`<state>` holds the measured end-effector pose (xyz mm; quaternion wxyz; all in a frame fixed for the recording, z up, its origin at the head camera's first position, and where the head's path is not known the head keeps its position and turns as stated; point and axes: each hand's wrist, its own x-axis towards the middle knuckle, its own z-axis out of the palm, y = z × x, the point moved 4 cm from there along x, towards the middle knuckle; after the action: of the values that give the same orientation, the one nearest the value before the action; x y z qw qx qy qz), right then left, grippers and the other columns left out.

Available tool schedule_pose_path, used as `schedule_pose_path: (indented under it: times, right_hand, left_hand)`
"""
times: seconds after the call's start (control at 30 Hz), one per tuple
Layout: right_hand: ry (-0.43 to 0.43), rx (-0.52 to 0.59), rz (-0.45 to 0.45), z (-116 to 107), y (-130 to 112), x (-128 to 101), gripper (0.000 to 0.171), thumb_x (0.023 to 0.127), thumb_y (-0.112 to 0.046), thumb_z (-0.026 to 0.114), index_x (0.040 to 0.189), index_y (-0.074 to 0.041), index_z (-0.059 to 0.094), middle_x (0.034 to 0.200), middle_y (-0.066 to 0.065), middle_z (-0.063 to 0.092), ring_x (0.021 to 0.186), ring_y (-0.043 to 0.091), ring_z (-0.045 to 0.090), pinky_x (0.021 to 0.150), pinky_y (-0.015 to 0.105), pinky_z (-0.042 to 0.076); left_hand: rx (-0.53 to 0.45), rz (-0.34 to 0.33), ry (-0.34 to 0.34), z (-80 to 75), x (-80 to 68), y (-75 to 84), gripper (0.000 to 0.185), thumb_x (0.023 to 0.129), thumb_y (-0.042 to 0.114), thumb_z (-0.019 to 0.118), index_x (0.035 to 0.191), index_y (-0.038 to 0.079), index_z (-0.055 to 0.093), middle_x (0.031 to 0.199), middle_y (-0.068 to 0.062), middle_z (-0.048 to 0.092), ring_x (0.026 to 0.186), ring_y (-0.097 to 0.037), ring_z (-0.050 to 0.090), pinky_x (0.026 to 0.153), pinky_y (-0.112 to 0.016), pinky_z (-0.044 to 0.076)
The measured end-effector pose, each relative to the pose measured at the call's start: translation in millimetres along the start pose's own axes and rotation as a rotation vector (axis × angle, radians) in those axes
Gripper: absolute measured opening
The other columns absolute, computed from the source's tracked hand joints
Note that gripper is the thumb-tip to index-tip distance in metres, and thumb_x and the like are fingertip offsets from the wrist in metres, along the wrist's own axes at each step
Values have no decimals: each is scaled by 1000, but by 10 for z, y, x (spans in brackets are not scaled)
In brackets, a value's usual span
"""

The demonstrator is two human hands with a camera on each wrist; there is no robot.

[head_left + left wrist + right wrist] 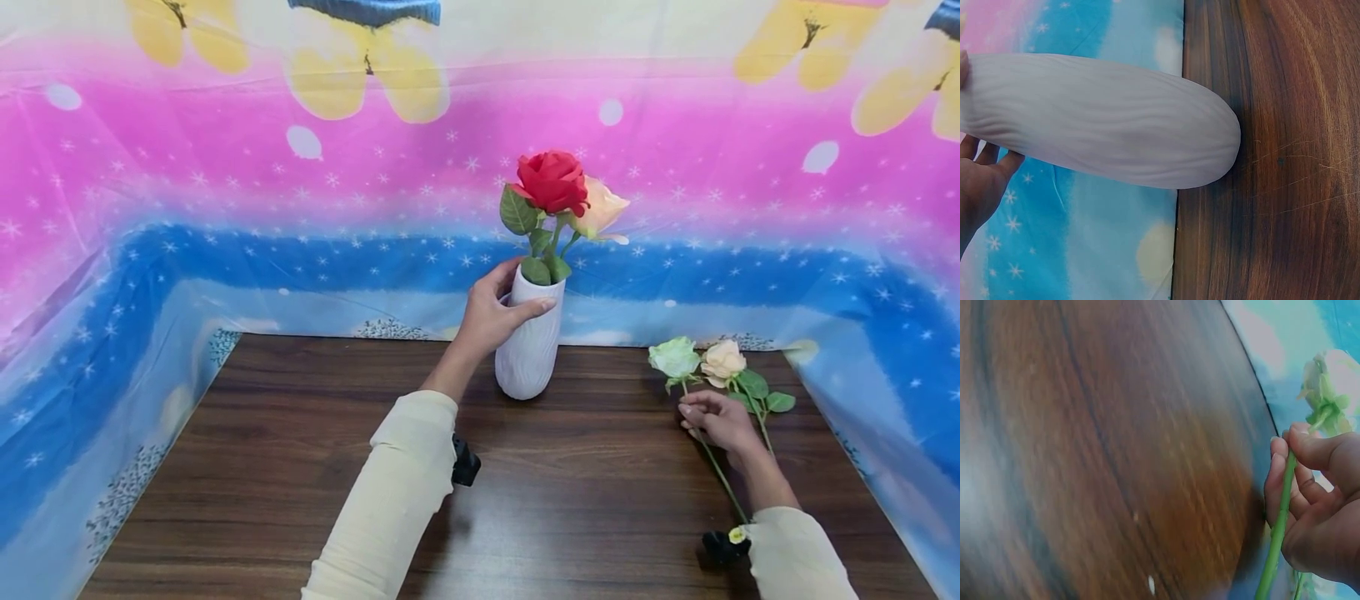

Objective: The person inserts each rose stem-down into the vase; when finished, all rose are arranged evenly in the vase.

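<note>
the left hand (498, 312) holds the white vase (528, 350) near its mouth, thumb across the near side and fingers bent round the far side. the vase, in that grasp, has a matt surface with wavy ridges running along a rounded body; it looks like ceramic, so probably stiff, fairly weighty and breakable, and the ridges should help grip. the upper neck or the fuller body seems the safest hold.

just above the left hand, out of the vase's mouth, rise a red rose (551, 182) with layered petals and broad green leaves, and, on its right, a peach rose (600, 208).

well to the right of the left hand, the right hand (716, 421) pinches the pale green rose (675, 358) by its stem just below the bloom, fingertips nearly closed. its slim, smooth stem looks light and springy, likely plastic; the soft petals would crush, so the stem is the better hold. just beyond the right hand, a second peach rose (723, 363) lies on the dark wood-grained table (600, 467).
</note>
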<state>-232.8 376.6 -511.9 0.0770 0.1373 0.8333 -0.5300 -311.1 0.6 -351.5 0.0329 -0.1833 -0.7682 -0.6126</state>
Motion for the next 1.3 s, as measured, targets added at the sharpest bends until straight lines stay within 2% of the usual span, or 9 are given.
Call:
schedule_pose_path:
  times: [0.1, 0.23, 0.33, 0.47, 0.73, 0.97, 1.23, 1.3]
  right_hand:
    - [0, 21, -41, 30, -72, 6, 37, 102, -18, 62, 128, 8, 57, 85, -18, 68, 75, -1, 68, 68, 20, 59]
    - [28, 56, -106, 46, -208, 7, 33, 100, -16, 65, 122, 8, 61, 81, -21, 70, 72, -2, 68, 64, 20, 57]
    - [54, 82, -143, 50, -328, -12, 21, 98, -15, 68, 113, 0, 67, 78, -21, 71, 70, -2, 68, 62, 20, 56]
    - [65, 128, -170, 66, -472, -50, 3, 98, -16, 69, 101, -16, 70, 78, -21, 70, 70, -3, 69, 61, 18, 55]
    - [80, 240, -257, 137, -701, -128, 12, 98, -16, 69, 98, -27, 69, 84, -18, 69, 75, 0, 73, 71, 20, 61]
    - [82, 409, -313, 213, -889, -180, 13, 95, -13, 72, 95, -25, 73, 85, -14, 72, 74, 2, 75, 72, 20, 62]
    - [122, 521, -337, 267, -1051, -209, 7, 93, -10, 74, 96, -16, 75, 82, -11, 73, 73, 3, 76, 65, 20, 61]
    - [133, 543, -342, 274, -1083, -221, 9, 93, -9, 73, 94, -18, 75, 82, -11, 73, 74, 2, 75, 64, 20, 61]
  left_hand:
    - [3, 4, 0, 0, 0, 7, 72, 89, 25, 80, 152, 15, 46, 149, -12, 57, 138, -31, 56, 115, -50, 46]
    - [5, 3, 1, 0, 4, 9, 72, 89, 25, 80, 152, 16, 47, 149, -11, 57, 138, -31, 57, 114, -50, 47]
    - [3, -3, 3, -4, 4, 15, 72, 89, 25, 80, 152, 16, 47, 148, -11, 57, 137, -31, 57, 114, -50, 48]
    - [1, -7, 4, -9, 1, 25, 73, 88, 25, 80, 152, 16, 47, 148, -11, 57, 138, -31, 57, 113, -50, 48]
    - [-2, -6, 1, -9, -2, 15, 73, 89, 25, 80, 153, 15, 46, 149, -11, 57, 138, -31, 57, 114, -50, 48]
    - [-22, -26, 8, -1, 0, 19, 74, 88, 25, 81, 153, 16, 46, 149, -9, 57, 137, -29, 57, 111, -48, 50]
    - [-29, -24, 6, 2, 1, -5, 76, 87, 25, 82, 153, 14, 45, 148, -11, 57, 138, -31, 57, 113, -50, 49]
    - [-28, -23, 6, 2, -1, -13, 76, 88, 25, 81, 153, 14, 45, 148, -11, 57, 138, -31, 57, 113, -50, 48]
